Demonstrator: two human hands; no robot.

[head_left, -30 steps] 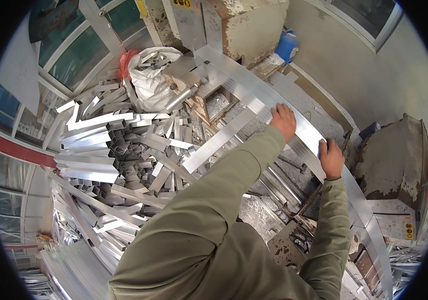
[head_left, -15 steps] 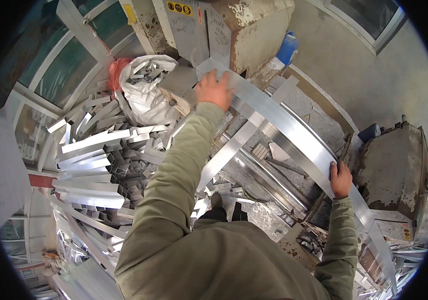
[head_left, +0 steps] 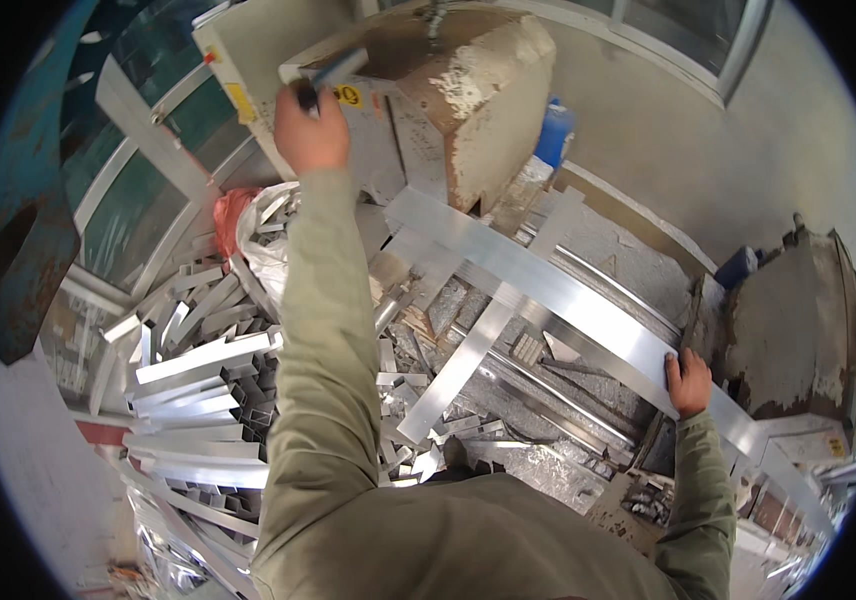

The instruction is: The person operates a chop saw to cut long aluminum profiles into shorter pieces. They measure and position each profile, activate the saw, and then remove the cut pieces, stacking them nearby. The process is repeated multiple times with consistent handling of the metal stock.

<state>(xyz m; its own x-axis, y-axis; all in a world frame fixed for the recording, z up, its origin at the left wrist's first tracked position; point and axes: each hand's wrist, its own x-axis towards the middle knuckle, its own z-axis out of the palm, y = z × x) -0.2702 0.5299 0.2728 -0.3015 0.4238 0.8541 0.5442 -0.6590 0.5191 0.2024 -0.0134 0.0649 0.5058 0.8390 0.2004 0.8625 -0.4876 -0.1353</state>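
A long, flat silver aluminium profile [head_left: 568,280] runs slantwise from the machine housing at upper left to the lower right. It lies across crosswise metal bars. My right hand [head_left: 688,382] grips its near edge toward the right end, fingers bent over the metal. Up beside the grey-and-rust machine housing [head_left: 498,95], my left hand [head_left: 313,130] is closed around a small black grip. From that grip a blurred, blue-grey bar [head_left: 340,66] sticks out to the upper right. Whether the bar is loose or part of the machine I cannot tell.
Piled offcuts of square aluminium tube [head_left: 203,400] lie on the left, near a white sack [head_left: 268,255] and a red bag [head_left: 235,220]. A blue jug [head_left: 554,135] stands by the wall. At right sits a second worn machine housing [head_left: 788,330].
My left hand has let go of the profile's upper-left end, moved up and left, and closed on the black grip. My right hand stays on the profile. The view has shifted slightly.
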